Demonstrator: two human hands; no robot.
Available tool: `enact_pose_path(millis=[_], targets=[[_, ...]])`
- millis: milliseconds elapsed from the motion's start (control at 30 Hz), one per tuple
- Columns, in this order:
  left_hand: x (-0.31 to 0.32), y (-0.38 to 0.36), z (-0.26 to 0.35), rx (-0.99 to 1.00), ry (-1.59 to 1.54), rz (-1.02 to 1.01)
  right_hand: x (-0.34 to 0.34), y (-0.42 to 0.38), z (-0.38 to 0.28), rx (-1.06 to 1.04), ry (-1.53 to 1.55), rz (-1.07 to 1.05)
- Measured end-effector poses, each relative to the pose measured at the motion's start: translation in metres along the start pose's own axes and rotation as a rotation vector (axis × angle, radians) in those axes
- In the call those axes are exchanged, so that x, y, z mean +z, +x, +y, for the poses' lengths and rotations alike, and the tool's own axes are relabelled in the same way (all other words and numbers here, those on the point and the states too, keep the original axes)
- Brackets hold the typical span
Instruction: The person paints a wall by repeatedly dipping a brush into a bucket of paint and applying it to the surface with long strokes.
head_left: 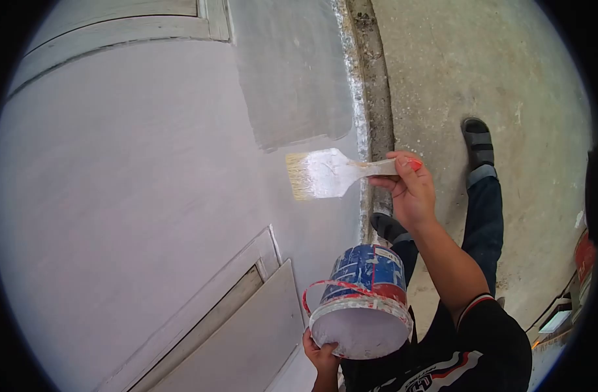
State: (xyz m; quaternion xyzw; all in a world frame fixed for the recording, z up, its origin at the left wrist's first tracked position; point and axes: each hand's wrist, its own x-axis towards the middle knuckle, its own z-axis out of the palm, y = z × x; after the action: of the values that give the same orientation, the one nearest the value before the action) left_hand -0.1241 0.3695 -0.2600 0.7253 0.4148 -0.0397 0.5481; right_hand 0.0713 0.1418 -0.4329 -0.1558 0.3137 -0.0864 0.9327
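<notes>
My left hand (pixel 322 351) grips the rim of a paint bucket (pixel 361 271), thumb over the edge. The bucket is blue, red and white, smeared with paint, and tilted so its mouth faces me. Pale paint (pixel 361 332) shows inside, and a red handle (pixel 305 297) hangs at its side. In my right hand (pixel 413 193) is a wide paintbrush (pixel 328 173), its fingers closed round the handle. White paint covers the brush head; the bristle tips are yellowish and point left, overlapping the wall (pixel 136 150) in this view. Beyond the brush lies a darker grey patch (pixel 296 91) low on the wall.
A paint-splashed ledge (pixel 377 85) runs along the wall's foot beside the concrete floor (pixel 436 59). Framed openings sit in the wall, one with a panel (pixel 247 333) at lower left, another frame (pixel 116 29) at top left. My sandalled feet (pixel 478 140) stand on the floor. Assorted items (pixel 560 313) lie at far right.
</notes>
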Motion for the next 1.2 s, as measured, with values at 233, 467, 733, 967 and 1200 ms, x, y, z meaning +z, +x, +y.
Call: enact_pose_path(millis=[233,467,733,967,1200], targets=[[-0.028,0.020,-0.046,0.000,0.123,0.051,-0.009,0.053,0.075,-0.067,0.091,-0.054],[-0.032,0.027,-0.051,-0.238,0.218,0.133,0.001,0.048,0.068,-0.090,0.132,-0.153],[-0.016,0.038,-0.037,-0.254,0.272,0.134,-0.009,0.045,0.085,-0.080,0.042,-0.141],[-0.021,0.038,-0.041,-0.216,0.241,0.093,-0.007,0.041,0.100,-0.022,0.107,-0.141],[-0.022,0.052,-0.058,-0.251,0.324,0.108,-0.098,0.094,0.142,-0.036,-0.065,0.100]])
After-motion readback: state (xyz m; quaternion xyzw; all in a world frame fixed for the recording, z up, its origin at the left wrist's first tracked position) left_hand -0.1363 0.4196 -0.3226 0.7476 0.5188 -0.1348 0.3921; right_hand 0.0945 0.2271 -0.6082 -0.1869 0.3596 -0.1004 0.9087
